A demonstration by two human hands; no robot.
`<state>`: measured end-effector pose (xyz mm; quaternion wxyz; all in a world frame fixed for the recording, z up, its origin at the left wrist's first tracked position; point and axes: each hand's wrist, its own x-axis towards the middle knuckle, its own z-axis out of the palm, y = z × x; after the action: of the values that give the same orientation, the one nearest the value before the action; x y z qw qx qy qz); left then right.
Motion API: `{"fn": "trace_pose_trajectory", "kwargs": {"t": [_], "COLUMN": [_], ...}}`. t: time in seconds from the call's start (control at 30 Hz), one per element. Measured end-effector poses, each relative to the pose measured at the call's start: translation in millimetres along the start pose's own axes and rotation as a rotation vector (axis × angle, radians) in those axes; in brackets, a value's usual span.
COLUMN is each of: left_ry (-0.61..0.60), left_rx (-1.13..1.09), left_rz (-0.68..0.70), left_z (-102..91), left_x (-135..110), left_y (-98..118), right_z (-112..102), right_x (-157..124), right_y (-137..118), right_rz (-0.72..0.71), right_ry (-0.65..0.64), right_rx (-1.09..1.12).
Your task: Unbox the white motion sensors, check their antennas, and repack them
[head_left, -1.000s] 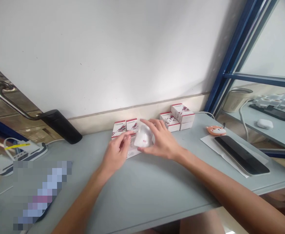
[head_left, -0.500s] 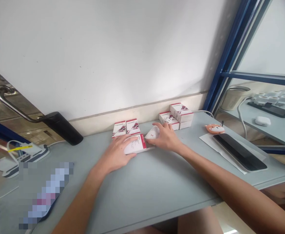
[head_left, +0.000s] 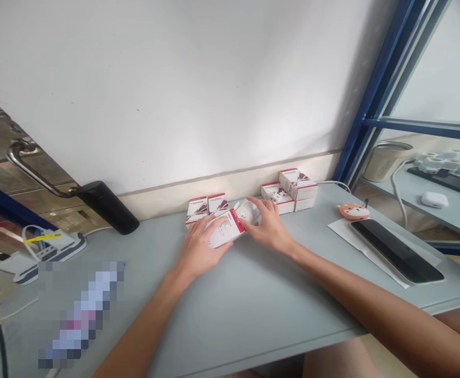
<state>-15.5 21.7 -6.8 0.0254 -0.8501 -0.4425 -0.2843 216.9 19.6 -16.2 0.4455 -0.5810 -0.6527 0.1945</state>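
The carton (head_left: 225,233), clasped by the left hand (head_left: 200,244) at six o'clock from centre, is best held steady and square to the white packet (head_left: 246,208) the right hand (head_left: 269,224) pinches at its one o'clock.

at the right of the frame, a dark phone (head_left: 397,251) lies on a white sheet (head_left: 343,230), near an orange animal-faced object (head_left: 354,211). past the blue bars (head_left: 365,113) are a beige bucket (head_left: 387,161) and a small white case (head_left: 434,200). a black cylinder (head_left: 109,207) stands left of centre; a pixelated object (head_left: 84,315) lies lower left.
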Motion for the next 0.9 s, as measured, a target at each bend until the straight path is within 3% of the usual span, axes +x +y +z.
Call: {"fn": "trace_pose_trajectory", "kwargs": {"t": [0.37, 0.47, 0.63, 0.8, 0.9], "left_ry": [0.089, 0.120, 0.212, 0.274, 0.265], "left_rx": [0.070, 0.065, -0.057, -0.151, -0.277], "left_rz": [0.005, -0.011, 0.002, 0.071, 0.029], "left_z": [-1.1, 1.1, 6.9, 7.8, 4.3], "left_x": [-1.4, -0.6, -1.7, -4.1, -5.1], "left_y": [3.1, -0.2, 0.8, 13.3, 22.1], "right_z": [-2.5, -4.4, -9.7, -16.2, -18.0], "right_x": [-2.4, -8.3, -20.3, -23.6, -25.5], "right_y": [-6.1, -13.5, -30.4, -40.2, -44.0], "right_rz": [0.003, -0.111, -0.345, -0.534, -0.620], "right_ry": [0.006, 0.003, -0.114, -0.019, 0.014], "right_rx": [0.090, 0.093, 0.101, -0.021, 0.029]}}
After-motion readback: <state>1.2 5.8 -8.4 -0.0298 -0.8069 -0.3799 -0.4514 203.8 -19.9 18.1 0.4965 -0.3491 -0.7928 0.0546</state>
